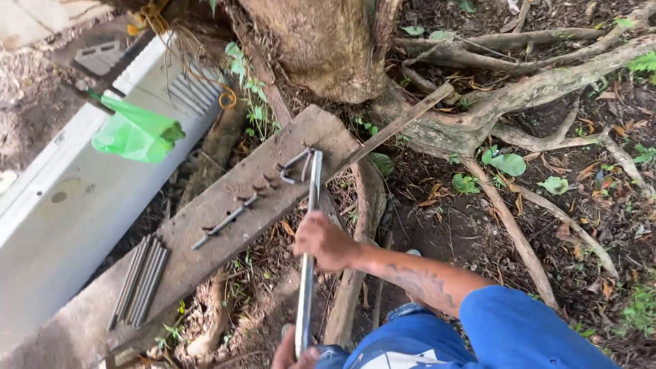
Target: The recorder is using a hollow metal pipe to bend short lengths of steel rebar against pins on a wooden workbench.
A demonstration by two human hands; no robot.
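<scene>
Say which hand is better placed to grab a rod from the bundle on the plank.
Left, likely. The left hand, at the lower end of the metal bar, is nearer the rod bundle; the right hand grips mid-bar.

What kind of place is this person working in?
Probably an outdoor makeshift work spot beneath a tree: a tree trunk with spreading roots, leaf-strewn soil, and a weathered wooden plank serving as a bench for steel rods.

We look steeply down from the person's head (only one view here), close over a wooden plank (246,205) lying on ground at a tree trunk (328,41).
</scene>
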